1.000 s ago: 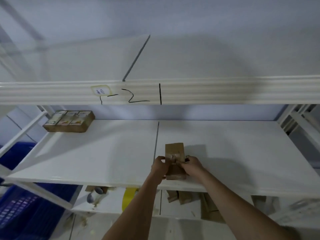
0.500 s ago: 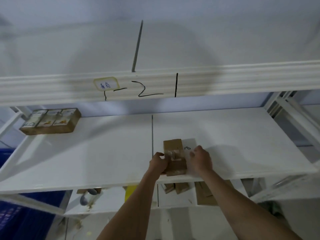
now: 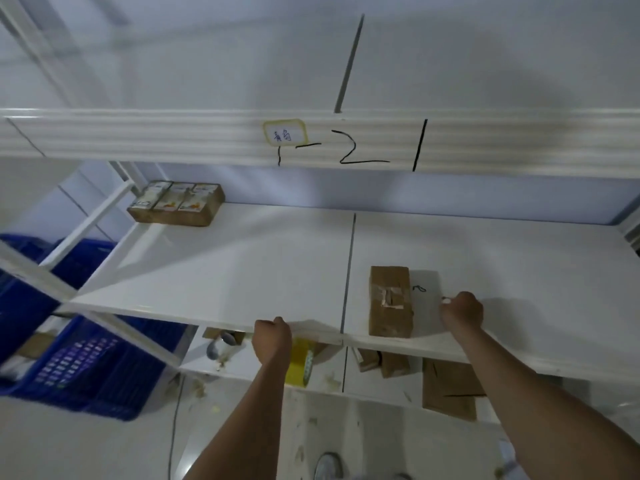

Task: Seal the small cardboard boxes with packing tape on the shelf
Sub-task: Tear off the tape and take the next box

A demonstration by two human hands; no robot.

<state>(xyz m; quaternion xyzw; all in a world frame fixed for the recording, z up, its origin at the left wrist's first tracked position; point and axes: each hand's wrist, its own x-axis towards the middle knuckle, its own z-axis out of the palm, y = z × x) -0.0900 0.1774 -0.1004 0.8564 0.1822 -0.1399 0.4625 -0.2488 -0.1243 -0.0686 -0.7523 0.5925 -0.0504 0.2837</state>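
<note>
A small box (image 3: pixel 391 301) lies flat near the front edge of the shelf (image 3: pixel 242 271), just right of its centre seam, with tape (image 3: pixel 391 296) across its top. The left hand (image 3: pixel 272 341) is a fist at the front edge, left of the seam, holding nothing visible. The right hand (image 3: pixel 462 311), right of the box and apart from it, pinches something small and pale. Three cartons (image 3: pixel 176 202) sit at the back left corner.
</note>
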